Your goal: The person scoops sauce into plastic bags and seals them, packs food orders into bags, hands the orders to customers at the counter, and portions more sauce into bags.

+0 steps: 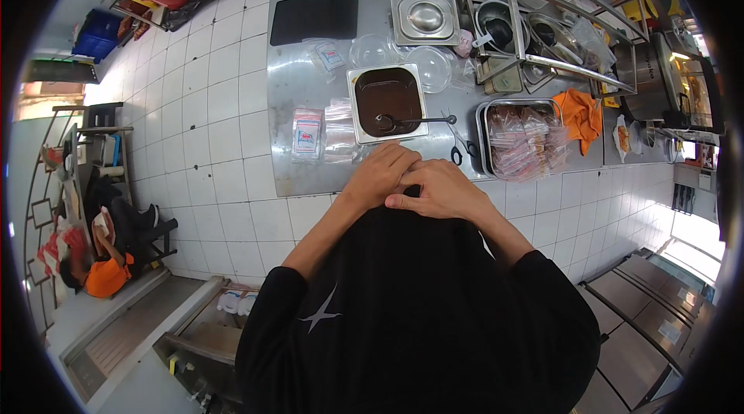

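Observation:
My left hand (381, 174) and my right hand (446, 188) are together in front of my chest, at the near edge of the table. The fingers of both are curled in and touch each other, and the right thumb points left. What lies between them, if anything, is hidden. Just beyond stands a square steel pan (423, 129) of dark brown sauce (385, 92), with a dark-handled ladle (422, 120) resting in it. Scissors (457, 152) with black handles lie right of my hands. Flat plastic bags (307, 135) are on the left.
On the right, a steel tray (482, 135) holds filled plastic bags (523, 139), beside an orange cloth (580, 120). Round clear lids (428, 69) and a steel container (425, 19) sit behind the pan. A metal rack (515, 27) rises at back right. Someone in orange (107, 276) sits far left.

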The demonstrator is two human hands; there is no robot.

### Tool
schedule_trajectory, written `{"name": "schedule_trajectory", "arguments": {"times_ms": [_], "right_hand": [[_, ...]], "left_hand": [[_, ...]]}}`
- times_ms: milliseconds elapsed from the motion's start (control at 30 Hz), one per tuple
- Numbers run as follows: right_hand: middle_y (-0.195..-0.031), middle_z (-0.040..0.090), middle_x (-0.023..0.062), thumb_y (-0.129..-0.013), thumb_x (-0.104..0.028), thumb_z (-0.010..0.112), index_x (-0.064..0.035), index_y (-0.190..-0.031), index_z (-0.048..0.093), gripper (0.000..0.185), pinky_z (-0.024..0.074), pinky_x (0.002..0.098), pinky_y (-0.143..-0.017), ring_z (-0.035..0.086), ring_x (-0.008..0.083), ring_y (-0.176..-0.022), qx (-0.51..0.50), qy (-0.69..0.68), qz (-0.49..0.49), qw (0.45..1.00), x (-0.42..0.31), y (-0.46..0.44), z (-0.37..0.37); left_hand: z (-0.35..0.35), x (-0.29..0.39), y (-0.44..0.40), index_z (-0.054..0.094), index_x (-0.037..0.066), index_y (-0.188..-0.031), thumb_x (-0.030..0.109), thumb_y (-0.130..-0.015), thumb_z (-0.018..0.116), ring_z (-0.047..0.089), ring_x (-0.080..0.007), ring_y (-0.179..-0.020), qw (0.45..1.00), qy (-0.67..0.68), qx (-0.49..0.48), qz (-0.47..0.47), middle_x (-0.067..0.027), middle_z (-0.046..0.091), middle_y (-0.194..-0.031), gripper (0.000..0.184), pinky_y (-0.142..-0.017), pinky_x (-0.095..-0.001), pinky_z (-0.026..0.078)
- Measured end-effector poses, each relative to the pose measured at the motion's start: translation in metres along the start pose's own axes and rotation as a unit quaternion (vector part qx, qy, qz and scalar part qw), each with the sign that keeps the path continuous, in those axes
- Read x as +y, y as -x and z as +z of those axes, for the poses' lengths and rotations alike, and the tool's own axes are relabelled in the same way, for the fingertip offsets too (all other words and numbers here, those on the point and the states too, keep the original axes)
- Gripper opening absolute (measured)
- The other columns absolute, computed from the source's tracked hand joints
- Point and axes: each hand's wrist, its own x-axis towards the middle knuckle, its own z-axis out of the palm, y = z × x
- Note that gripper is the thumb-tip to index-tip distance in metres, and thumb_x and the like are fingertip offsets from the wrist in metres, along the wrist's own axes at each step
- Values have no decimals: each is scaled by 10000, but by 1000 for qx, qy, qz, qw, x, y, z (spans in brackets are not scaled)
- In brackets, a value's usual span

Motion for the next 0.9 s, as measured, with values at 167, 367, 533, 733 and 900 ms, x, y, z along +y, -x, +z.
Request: {"name": "schedule_trajectory", "arguments": {"times_ms": [167, 367, 533, 733, 900], "right_hand": [[-758, 622, 67, -982, -372, 654, -36, -911, 729, 352, 420, 284, -526, 538, 135, -570, 333, -392, 39, 856, 80, 4, 57], [-682, 550, 11, -1049, -271, 561, -16, -1109, 662, 281, 324, 247, -431, 405, 72, -459, 281, -639, 191, 690, 113, -23, 27], [-765, 665, 40, -1100, -259, 442, -3, -1155, 649, 334, 317, 213, -426, 431, 35, -471, 309, -347, 49, 884, 143, -67, 31], [-785, 695, 70, -1091, -251, 458, 4, -1166, 649, 327, 287, 202, -413, 431, 39, -467, 201, -479, 83, 851, 157, -76, 20], [-840, 701, 128, -1069, -234, 466, 31, -1194, 605, 324, 266, 223, -409, 433, 75, -461, 197, -612, 120, 757, 171, -73, 26]], "left_hand": [[-21, -14, 9, 657, 33, -1073, 57, -798, 749, 674, -303, -938, 982, -18, 118, -145, -125, 694, -998, 291, -863, -397, 531], [-53, -39, 30, 675, 3, -1017, 84, -887, 721, 674, -180, -831, 935, 26, 210, -285, -94, 714, -906, 160, -786, -323, 526], [-63, -41, 31, 665, 5, -1063, 91, -881, 723, 653, -164, -833, 932, 37, 191, -307, -78, 705, -915, 209, -795, -316, 514], [-65, -43, 33, 656, 11, -1085, 97, -868, 735, 628, -154, -840, 929, 41, 206, -306, -66, 699, -928, 247, -795, -309, 501], [-67, -40, 25, 631, 14, -1042, 89, -850, 732, 595, -188, -819, 926, 42, 234, -293, -79, 681, -898, 230, -781, -337, 498]]}}
